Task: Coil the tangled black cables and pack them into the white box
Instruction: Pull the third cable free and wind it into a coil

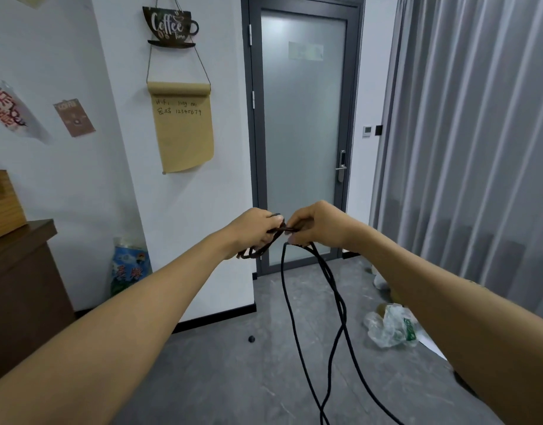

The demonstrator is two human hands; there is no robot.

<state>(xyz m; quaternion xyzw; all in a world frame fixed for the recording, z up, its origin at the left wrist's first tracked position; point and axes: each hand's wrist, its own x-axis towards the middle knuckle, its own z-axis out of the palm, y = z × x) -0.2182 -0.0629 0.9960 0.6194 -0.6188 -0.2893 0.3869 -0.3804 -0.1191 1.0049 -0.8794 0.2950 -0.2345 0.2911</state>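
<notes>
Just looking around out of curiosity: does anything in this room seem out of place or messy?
Yes. A crumpled plastic bag lies loose on the grey floor near the curtain, and the black cable held in both hands trails down in crossed, uncoiled strands.

Two bare forearms in view, left hand [258, 228] and right hand [316, 225] at their ends. No sleeves visible anywhere along either arm, bare right to the frame edges. No gloves, rings, watch or wristbands that I can make out. Fingernails short, unpainted as far as visible. Small dark mark on the right forearm's upper edge; can't tell what.
</notes>
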